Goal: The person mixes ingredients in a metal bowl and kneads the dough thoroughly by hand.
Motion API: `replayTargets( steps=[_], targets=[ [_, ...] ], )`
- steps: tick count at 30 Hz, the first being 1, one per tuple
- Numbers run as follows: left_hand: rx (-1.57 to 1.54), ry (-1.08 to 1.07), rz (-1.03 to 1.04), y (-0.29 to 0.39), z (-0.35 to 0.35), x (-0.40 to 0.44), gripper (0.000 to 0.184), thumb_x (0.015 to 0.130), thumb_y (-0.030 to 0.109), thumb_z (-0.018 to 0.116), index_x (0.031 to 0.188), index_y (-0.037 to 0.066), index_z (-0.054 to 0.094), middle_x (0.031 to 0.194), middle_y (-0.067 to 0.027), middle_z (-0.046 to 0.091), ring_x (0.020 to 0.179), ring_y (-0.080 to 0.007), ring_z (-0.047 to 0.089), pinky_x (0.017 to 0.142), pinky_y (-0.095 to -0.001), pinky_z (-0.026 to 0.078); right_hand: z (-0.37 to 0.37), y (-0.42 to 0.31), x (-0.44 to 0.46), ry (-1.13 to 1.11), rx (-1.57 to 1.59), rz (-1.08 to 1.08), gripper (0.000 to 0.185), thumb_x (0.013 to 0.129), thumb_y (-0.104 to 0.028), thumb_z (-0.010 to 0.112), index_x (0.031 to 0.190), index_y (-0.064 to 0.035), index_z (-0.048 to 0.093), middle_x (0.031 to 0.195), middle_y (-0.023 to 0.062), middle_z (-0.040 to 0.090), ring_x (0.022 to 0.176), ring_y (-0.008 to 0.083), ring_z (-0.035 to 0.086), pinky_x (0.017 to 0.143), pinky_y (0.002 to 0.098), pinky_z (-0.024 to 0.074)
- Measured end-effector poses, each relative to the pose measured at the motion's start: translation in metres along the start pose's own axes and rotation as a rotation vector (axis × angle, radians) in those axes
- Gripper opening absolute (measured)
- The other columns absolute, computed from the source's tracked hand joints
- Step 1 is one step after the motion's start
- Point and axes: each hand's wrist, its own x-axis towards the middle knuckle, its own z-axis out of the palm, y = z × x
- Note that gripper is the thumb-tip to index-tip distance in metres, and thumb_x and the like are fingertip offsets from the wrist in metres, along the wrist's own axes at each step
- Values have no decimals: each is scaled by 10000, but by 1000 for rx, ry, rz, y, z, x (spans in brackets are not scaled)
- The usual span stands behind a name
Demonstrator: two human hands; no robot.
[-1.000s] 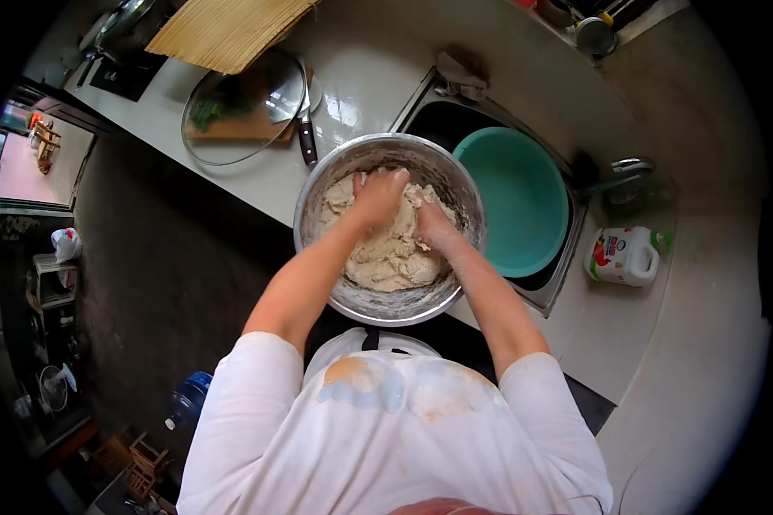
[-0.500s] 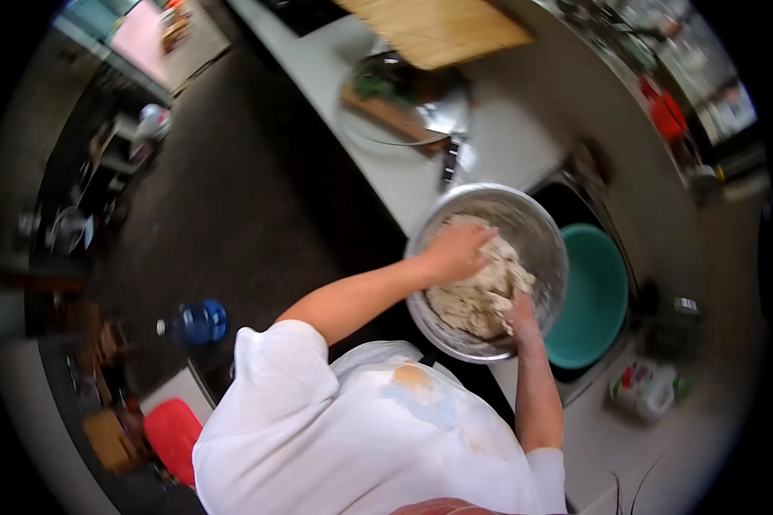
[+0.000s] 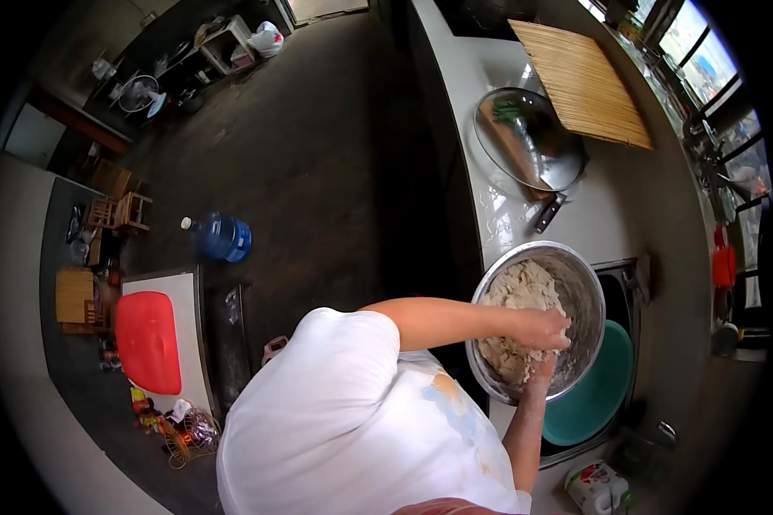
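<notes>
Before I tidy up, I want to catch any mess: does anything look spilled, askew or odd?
The blue water bottle looks odd: it appears to lie on its side on the floor, where you'd expect it upright. I see no clear spill; the dough lies within the bowl.

Bowl of shiny metal, smeared dull inside; dough matt, rough and lumpy; basin of smooth plastic; lid of clear, glossy glass; mat of ribbed, wood-like slats; countertop smooth and glossy; bottle of translucent plastic; shirt of creased, matt cloth; floor matt
</notes>
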Motion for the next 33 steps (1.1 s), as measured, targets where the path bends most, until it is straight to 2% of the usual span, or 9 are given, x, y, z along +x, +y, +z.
replayTargets(
  steps=[4,11,14,19,21,24,25,30,33],
  targets=[
    [-97,137,160,-18,14,12,497,845,399,381,1037,-27,550,915,-253,576,897,-396,541,847,-398,401,-5,-40,-6,35,310,218,342,827,-184,525,1127,-24,488,1028,59,541,874,175,533,729,316,434],
    [-276,-100,-81,-3,-15,-6,504,870,425,367,971,-10,603,979,-214,582,976,-348,514,900,-373,362,-9,-50,-1,135,812,434,372,869,-230,459,1185,-33,458,1118,85,523,993,232,517,849,371,422],
    [-349,63,-54,-32,18,6,569,857,491,325,1008,9,588,974,-205,581,845,-331,551,799,-392,408,-10,-45,-2,90,784,317,391,868,-237,477,1204,-39,442,1137,79,509,1010,225,507,856,358,417],
    [-305,-181,-413,-7,-3,-11,596,836,541,353,1052,32,577,990,-187,564,894,-290,519,740,-380,441,-9,-54,-3,94,670,255,372,838,-177,539,1178,-44,471,1111,60,523,991,182,509,831,308,423],
    [-596,-67,-264,-28,7,-12,510,838,491,399,1114,89,549,1100,-121,524,887,-266,521,685,-354,464,-14,-58,-4,98,446,276,296,831,-156,545,1106,-48,530,1045,50,557,944,162,525,813,288,427],
    [-807,-67,62,-51,-13,-19,440,784,165,540,1217,172,461,1293,-51,364,922,-267,526,710,-319,498,-11,-53,-10,163,734,186,275,815,-103,552,1073,-12,534,1008,67,573,904,165,549,778,297,457],
    [-936,-88,-294,-21,-36,-29,425,802,162,512,1223,179,448,1294,-57,375,946,-291,526,733,-348,497,-13,-45,-11,175,718,190,275,814,-100,554,1073,-9,535,997,68,577,899,167,553,789,300,457],
    [-1494,-94,-284,-12,-54,-40,708,851,569,302,1322,44,247,1282,-212,358,1031,-411,492,723,-437,510,-9,-42,0,116,376,198,337,833,-182,558,1113,0,518,1013,83,581,895,143,544,767,276,451],
    [-1520,-141,-281,-18,-45,-35,716,847,572,306,1334,54,221,1286,-221,353,1042,-435,478,748,-456,503,-4,-72,-2,128,456,219,362,812,-144,578,1136,-8,495,1042,94,570,899,181,556,776,305,460]
  ],
)
